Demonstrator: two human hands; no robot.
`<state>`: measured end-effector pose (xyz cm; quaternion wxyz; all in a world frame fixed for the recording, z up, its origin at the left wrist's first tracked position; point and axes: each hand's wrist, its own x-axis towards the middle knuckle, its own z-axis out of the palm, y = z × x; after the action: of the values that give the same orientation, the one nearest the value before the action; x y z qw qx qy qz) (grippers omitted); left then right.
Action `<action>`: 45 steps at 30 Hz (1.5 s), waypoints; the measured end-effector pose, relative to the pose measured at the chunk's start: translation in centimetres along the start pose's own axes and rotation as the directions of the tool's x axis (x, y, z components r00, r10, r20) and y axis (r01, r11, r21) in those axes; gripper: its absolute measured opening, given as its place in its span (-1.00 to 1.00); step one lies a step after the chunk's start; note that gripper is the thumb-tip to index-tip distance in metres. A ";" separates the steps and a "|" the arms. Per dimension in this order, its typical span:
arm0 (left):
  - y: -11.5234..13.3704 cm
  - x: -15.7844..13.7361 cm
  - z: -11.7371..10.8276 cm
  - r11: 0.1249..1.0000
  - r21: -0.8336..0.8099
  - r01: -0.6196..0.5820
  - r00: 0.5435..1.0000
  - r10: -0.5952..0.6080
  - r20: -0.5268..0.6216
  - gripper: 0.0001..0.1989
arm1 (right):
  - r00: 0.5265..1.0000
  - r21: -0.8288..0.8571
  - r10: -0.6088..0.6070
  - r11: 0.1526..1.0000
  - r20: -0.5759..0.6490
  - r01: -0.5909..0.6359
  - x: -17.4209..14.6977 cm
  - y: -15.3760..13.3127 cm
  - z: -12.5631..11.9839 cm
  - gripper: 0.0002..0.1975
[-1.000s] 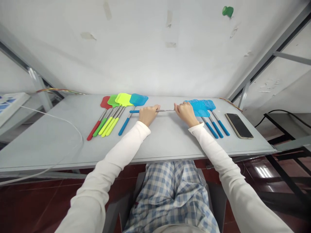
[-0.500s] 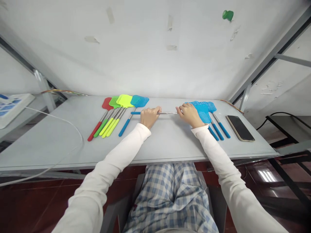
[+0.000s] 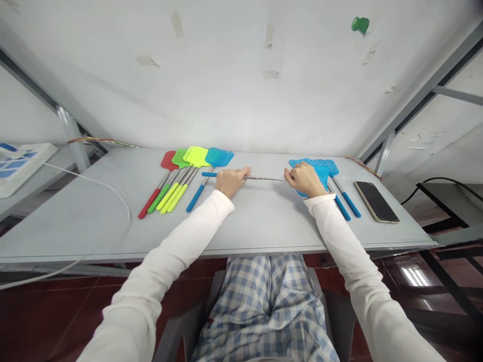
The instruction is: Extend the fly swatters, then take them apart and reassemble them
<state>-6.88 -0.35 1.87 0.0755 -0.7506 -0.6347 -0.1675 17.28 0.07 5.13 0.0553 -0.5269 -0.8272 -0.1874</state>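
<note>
A pale wall (image 3: pixel 234 90) rises along the far side, and a grey table (image 3: pixel 256 226) spans the scene in front of it. Two arms in white sleeves (image 3: pixel 169 269) reach from the near edge over the table, spread wide at the elbows and converging toward the far side, wrists low and the backs of the hands turned up. Between them, above the middle of the table, a blue-handled swatter (image 3: pixel 267 178) lies crosswise, its handle end to the left, over the shaft of a resting blue swatter (image 3: pixel 220 157). To the left of that one, yellow swatters (image 3: pixel 196 156), a green swatter (image 3: pixel 181 158) and a red swatter (image 3: pixel 168 160) fan out, heads far and handles near. At right, more blue swatters (image 3: pixel 351 203) rest with heads overlapping by the right hand (image 3: pixel 306 178), whose curled fingers grip the thin metal rod at its right end. The left hand (image 3: pixel 230 182) is closed in a fist around the handle's inner end, thumb pointing right. A dark phone (image 3: pixel 376 202) lies farther right, and a small green scrap (image 3: pixel 360 24) clings to the wall.
</note>
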 end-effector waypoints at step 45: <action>1.5 -0.9 -0.1 0.993 0.014 -0.118 0.993 0.118 0.028 -0.58 | 0.906 0.155 -0.296 0.923 -0.302 0.353 0.1 -3.0 2.1 -0.67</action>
<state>-5.52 -1.48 1.78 0.0827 -0.7883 -0.5915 -0.1477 14.74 -0.24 2.49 0.1909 -0.3418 -0.9027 -0.1783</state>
